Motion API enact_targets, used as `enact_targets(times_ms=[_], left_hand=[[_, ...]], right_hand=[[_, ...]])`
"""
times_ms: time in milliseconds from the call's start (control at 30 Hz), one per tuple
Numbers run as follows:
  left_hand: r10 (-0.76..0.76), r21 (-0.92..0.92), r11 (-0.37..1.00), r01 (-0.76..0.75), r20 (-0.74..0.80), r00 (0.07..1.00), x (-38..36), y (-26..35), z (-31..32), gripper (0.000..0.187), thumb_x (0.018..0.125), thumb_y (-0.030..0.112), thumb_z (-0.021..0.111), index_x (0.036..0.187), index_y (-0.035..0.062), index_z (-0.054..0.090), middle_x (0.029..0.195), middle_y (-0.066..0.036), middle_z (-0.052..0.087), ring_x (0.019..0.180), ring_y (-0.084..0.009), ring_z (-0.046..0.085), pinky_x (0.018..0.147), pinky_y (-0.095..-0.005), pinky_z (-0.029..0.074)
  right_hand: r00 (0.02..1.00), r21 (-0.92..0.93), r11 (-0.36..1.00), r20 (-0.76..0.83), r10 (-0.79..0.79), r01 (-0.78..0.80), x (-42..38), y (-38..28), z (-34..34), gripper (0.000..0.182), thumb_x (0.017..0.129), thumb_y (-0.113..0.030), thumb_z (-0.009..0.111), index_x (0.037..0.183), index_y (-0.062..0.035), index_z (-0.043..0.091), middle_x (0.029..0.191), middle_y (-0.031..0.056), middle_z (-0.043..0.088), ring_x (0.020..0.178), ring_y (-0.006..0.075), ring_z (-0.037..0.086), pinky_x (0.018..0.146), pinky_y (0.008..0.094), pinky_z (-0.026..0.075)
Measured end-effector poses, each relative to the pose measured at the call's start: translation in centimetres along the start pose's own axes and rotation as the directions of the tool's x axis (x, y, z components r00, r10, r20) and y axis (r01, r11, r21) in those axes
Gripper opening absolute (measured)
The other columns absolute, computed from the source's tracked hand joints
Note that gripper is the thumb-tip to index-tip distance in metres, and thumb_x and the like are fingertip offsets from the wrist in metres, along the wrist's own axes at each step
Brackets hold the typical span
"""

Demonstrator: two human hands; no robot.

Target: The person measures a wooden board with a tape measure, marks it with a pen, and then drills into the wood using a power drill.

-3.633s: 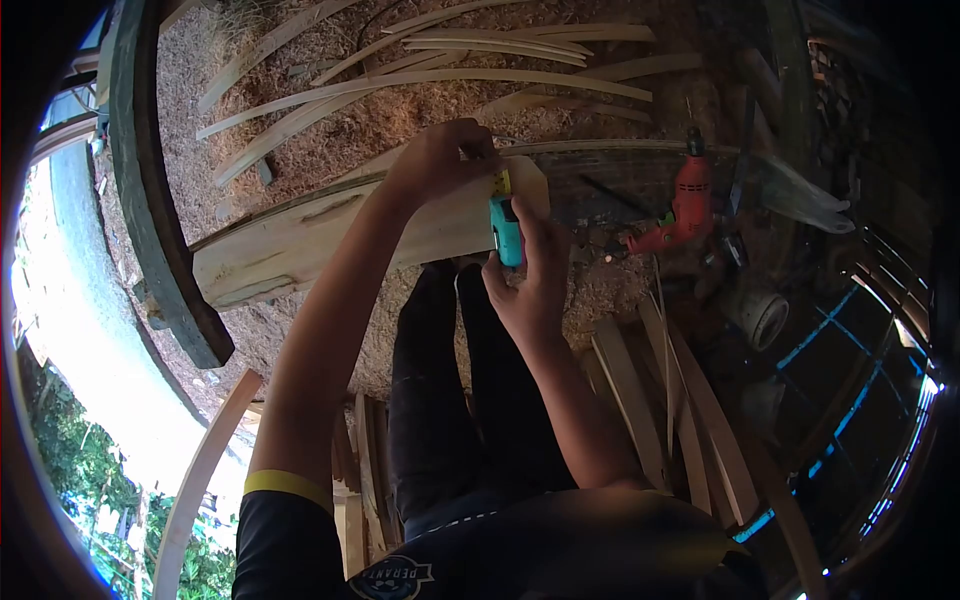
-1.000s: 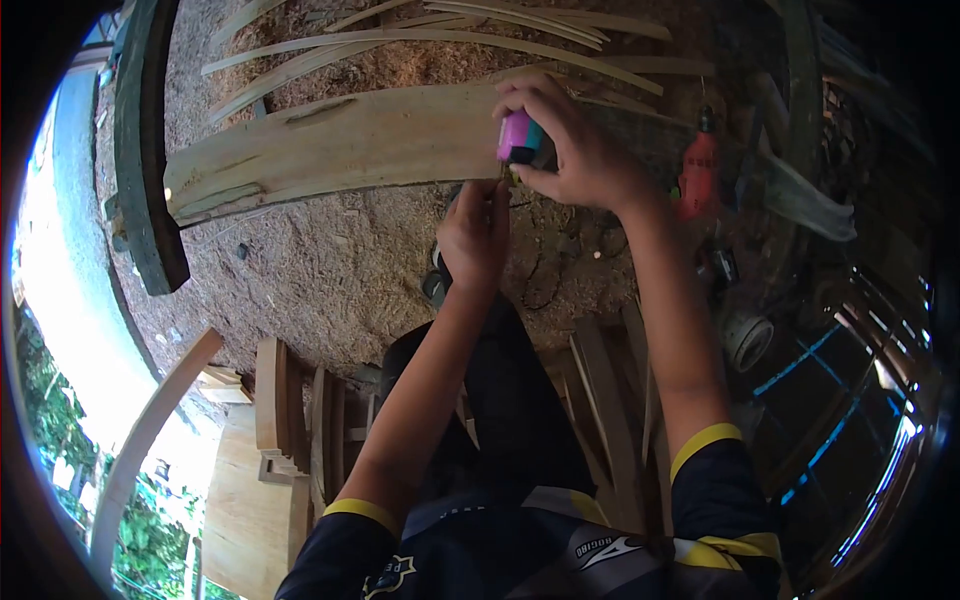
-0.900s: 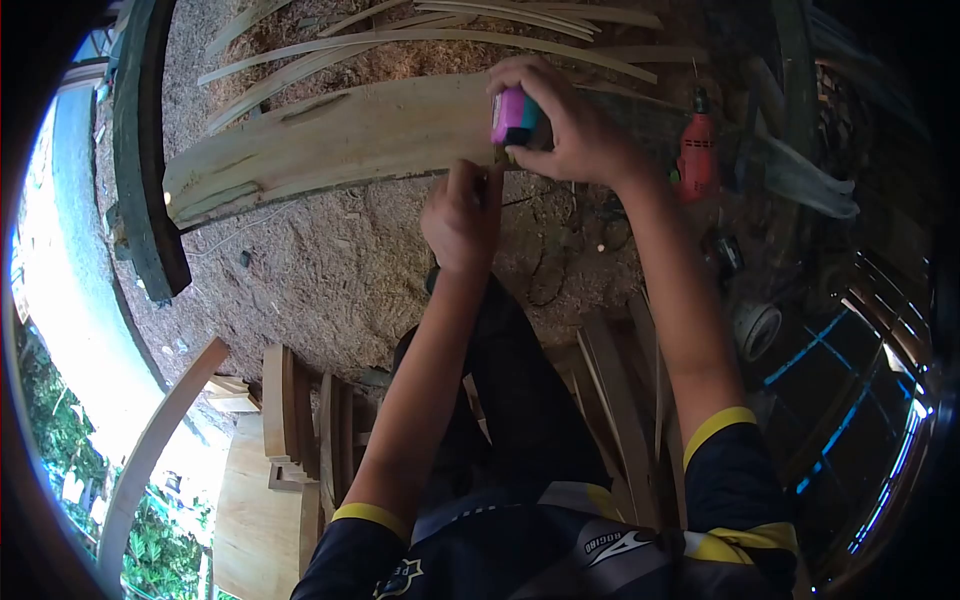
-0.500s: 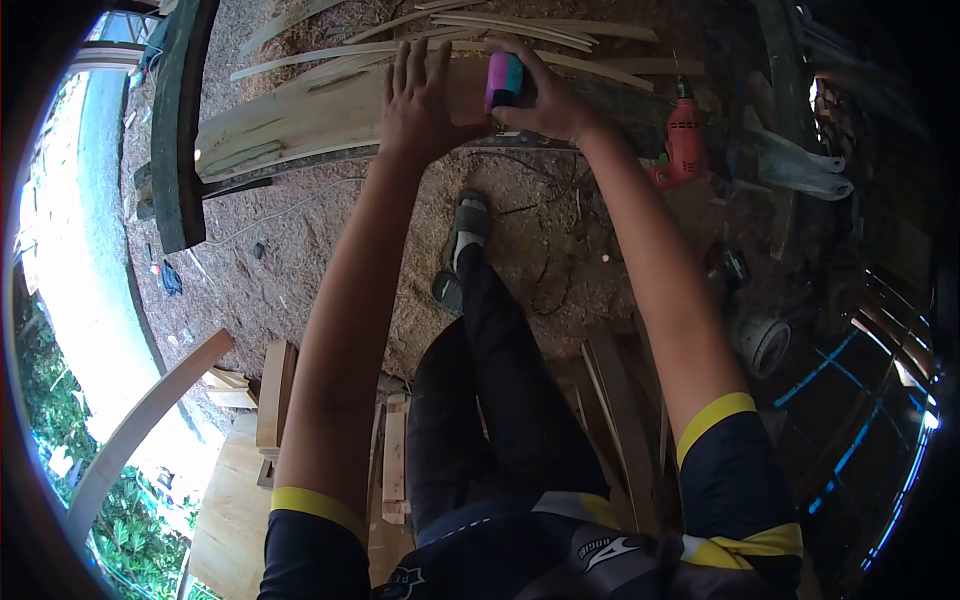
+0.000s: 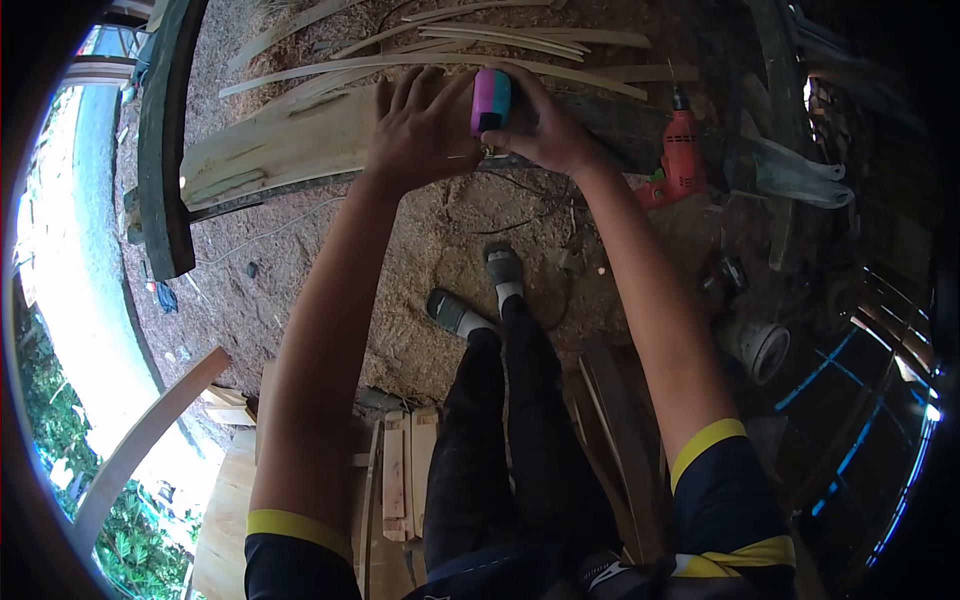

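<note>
Hidden: plank's (image 5: 285,140) right end under both hands, tape blade not discernible | Tape measure (image 5: 490,100): pink-teal case upright on plank edge, pinched in right hand (image 5: 540,130) | Left hand (image 5: 420,135): fingers spread flat on plank | Plank: long axis left-right | Setting: sawdust ground (image 5: 330,280), red drill (image 5: 680,155) nearby

Bare forearms, dark jersey with yellow-banded short sleeves

The left hand (image 5: 425,135) and right hand (image 5: 545,130) wear no gloves, rings or watch, and the arms are uncovered well back from the fingers; each short sleeve is dark and ends in a yellow band, with yellow trim and small white lettering on the jersey front, black trousers below, and grey slip-on shoes with pale socks on both feet
</note>
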State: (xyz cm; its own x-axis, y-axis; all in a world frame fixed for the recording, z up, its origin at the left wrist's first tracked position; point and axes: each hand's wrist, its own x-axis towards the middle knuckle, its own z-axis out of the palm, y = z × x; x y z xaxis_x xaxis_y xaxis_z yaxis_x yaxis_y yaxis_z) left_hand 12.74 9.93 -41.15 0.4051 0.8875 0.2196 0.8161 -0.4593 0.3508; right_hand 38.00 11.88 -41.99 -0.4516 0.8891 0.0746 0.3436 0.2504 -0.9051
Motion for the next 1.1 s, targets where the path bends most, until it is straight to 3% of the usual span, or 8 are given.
enact_targets(times_ms=[100, 167, 267, 500, 600, 667, 900, 1100], left_hand=[[0.009, -0.041, 0.999, -0.012, -0.067, 0.998, 0.3, -0.1, 0.0, 0.108, 0.068, 0.055, 0.089, 0.164, 0.0269, 0.049, 0.152, -0.02, 0.056, 0.15, -0.0408, 0.049, 0.13, -0.0667, 0.024], [0.01, -0.026, 1.0, -0.009, 0.041, 0.999, 1.1, -0.8, -0.3, 0.106, 0.066, 0.054, 0.089, 0.16, 0.0217, 0.053, 0.142, -0.019, 0.059, 0.14, -0.0393, 0.056, 0.126, -0.0656, 0.03], [0.059, 0.0, 0.998, -0.059, 0.02, 0.998, 1.7, -0.4, -1.2, 0.107, 0.065, 0.055, 0.091, 0.158, 0.019, 0.054, 0.134, -0.017, 0.061, 0.132, -0.0372, 0.06, 0.121, -0.0616, 0.037], [0.053, -0.072, 0.996, -0.054, -0.013, 0.998, 2.7, -0.3, -1.7, 0.108, 0.061, 0.052, 0.096, 0.154, 0.0143, 0.056, 0.136, -0.015, 0.064, 0.128, -0.0387, 0.063, 0.117, -0.0546, 0.043], [-0.002, -0.094, 0.996, 0.002, 0.001, 1.0, 3.0, -0.2, -1.5, 0.114, 0.06, 0.06, 0.095, 0.156, 0.0137, 0.055, 0.134, -0.014, 0.065, 0.13, -0.0354, 0.062, 0.117, -0.0529, 0.042], [-0.011, -0.126, 0.992, 0.008, -0.019, 1.0, 3.2, -0.3, -1.7, 0.111, 0.057, 0.05, 0.098, 0.151, 0.0074, 0.057, 0.135, -0.014, 0.068, 0.127, -0.0363, 0.066, 0.116, -0.0517, 0.044], [-0.087, -0.123, 0.988, 0.094, 0.067, 0.994, 3.3, -0.3, -1.9, 0.124, 0.053, 0.053, 0.101, 0.157, 0.0089, 0.052, 0.156, -0.017, 0.058, 0.142, -0.0383, 0.059, 0.124, -0.0538, 0.04], [-0.076, -0.106, 0.991, 0.084, 0.078, 0.994, 2.3, -1.2, -1.1, 0.14, 0.05, 0.067, 0.1, 0.17, 0.0263, 0.041, 0.173, -0.018, 0.04, 0.151, -0.0372, 0.052, 0.128, -0.0579, 0.035]], right_hand=[[0.999, -0.051, 0.998, 0.036, -0.026, 0.028, 0.2, -0.3, 0.1, 0.099, 0.085, -0.033, 0.097, 0.167, -0.0133, 0.043, 0.163, 0.0156, 0.054, 0.153, 0.0325, 0.051, 0.126, 0.0476, 0.042], [0.997, -0.075, 0.995, 0.055, -0.06, 0.065, 0.6, -0.9, -0.2, 0.099, 0.085, -0.033, 0.096, 0.167, -0.0127, 0.043, 0.163, 0.0159, 0.054, 0.153, 0.0336, 0.05, 0.127, 0.0484, 0.041], [0.996, -0.097, 0.993, 0.067, -0.063, 0.069, 0.8, -1.3, -0.5, 0.1, 0.084, -0.033, 0.097, 0.166, -0.0123, 0.044, 0.163, 0.0169, 0.054, 0.153, 0.0363, 0.05, 0.127, 0.0501, 0.04], [0.996, -0.057, 0.997, 0.072, -0.05, 0.054, 1.5, -1.5, -1.3, 0.101, 0.081, -0.034, 0.099, 0.164, -0.0121, 0.046, 0.16, 0.0167, 0.056, 0.153, 0.0365, 0.051, 0.126, 0.0506, 0.042], [0.996, 0.0, 0.999, 0.077, -0.046, 0.046, 2.4, -0.8, -1.7, 0.102, 0.079, -0.034, 0.1, 0.163, -0.0114, 0.047, 0.159, 0.016, 0.057, 0.151, 0.0347, 0.053, 0.125, 0.0498, 0.043], [0.996, 0.046, 0.999, 0.082, -0.02, 0.017, 2.9, -0.4, -1.8, 0.102, 0.078, -0.034, 0.101, 0.162, -0.0109, 0.048, 0.158, 0.0153, 0.058, 0.151, 0.0333, 0.053, 0.125, 0.0493, 0.044], [0.999, 0.268, 0.963, 0.047, -0.024, 0.01, 3.3, 0.8, -1.0, 0.097, 0.076, -0.023, 0.101, 0.158, -0.0109, 0.05, 0.152, 0.0153, 0.061, 0.142, 0.0304, 0.06, 0.119, 0.0468, 0.049], [0.997, 0.334, 0.942, 0.072, -0.017, -0.009, 3.2, 1.5, -0.6, 0.099, 0.076, -0.021, 0.102, 0.159, -0.01, 0.049, 0.153, 0.0159, 0.062, 0.143, 0.0305, 0.06, 0.121, 0.046, 0.048]])
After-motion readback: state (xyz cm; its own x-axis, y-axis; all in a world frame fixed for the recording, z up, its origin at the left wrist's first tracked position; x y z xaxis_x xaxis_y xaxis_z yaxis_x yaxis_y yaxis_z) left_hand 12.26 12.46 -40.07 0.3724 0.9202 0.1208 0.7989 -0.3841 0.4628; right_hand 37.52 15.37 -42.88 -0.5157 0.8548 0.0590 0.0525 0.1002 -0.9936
